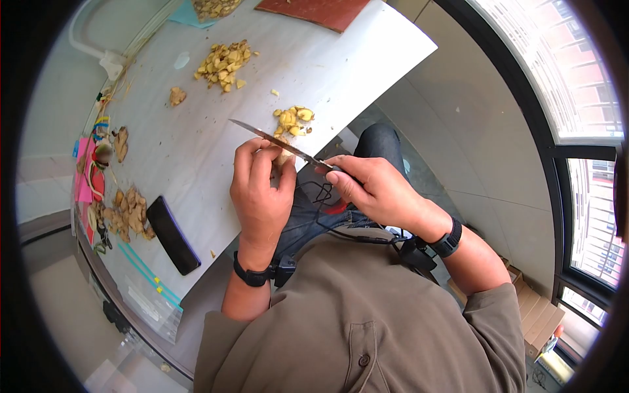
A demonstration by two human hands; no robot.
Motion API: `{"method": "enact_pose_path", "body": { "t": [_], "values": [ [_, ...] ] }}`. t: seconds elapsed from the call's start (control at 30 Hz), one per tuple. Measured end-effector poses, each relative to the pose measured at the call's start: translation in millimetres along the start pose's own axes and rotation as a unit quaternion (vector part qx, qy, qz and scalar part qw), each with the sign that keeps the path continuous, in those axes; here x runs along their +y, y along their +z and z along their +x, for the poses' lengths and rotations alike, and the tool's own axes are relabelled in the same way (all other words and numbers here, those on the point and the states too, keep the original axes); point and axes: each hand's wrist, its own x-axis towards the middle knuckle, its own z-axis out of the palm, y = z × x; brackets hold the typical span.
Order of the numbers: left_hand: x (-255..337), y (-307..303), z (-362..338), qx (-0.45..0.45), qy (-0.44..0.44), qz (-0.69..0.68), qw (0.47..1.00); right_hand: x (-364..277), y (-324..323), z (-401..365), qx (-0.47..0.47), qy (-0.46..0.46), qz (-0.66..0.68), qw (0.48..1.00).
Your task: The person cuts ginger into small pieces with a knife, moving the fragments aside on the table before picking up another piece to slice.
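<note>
My right hand is closed round the dark handle of a knife, whose long blade points to the upper left. Under and beside the blade, my left hand pinches a piece of ginger near the table's edge; the fingers hide part of it. Just beyond the blade lies a small heap of cut ginger. Farther off is a larger pile of ginger pieces, with a single ginger root beside it.
A phone lies on the white table at left, near whole ginger roots. A reddish-brown board and a bag of ginger are at the far side. Cables and small items line the left edge. Cardboard stands at lower right.
</note>
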Motion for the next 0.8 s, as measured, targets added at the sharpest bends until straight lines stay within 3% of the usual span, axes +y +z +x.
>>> {"method": "enact_pose_path", "body": {
  "t": [0.1,0.27,0.57,0.8],
  "values": [
    [3.5,-0.9,-2.2,-0.007,-0.024,-0.023,0.999,-3.3,3.9,-0.6,0.051,0.027,0.06,0.997],
    [1.6,0.5,-2.7,0.004,0.002,-0.012,1.0,2.0,0.9,0.7,0.106,0.016,0.003,0.994],
    [-1.0,0.5,-0.9,-0.004,0.023,0.013,1.0,4.8,5.8,5.2,0.082,-0.006,-0.1,0.992],
    [0.6,-1.3,1.8,-0.003,0.045,0.019,0.999,14.4,11.7,6.7,0.08,-0.021,-0.106,0.991]
  ]
}}
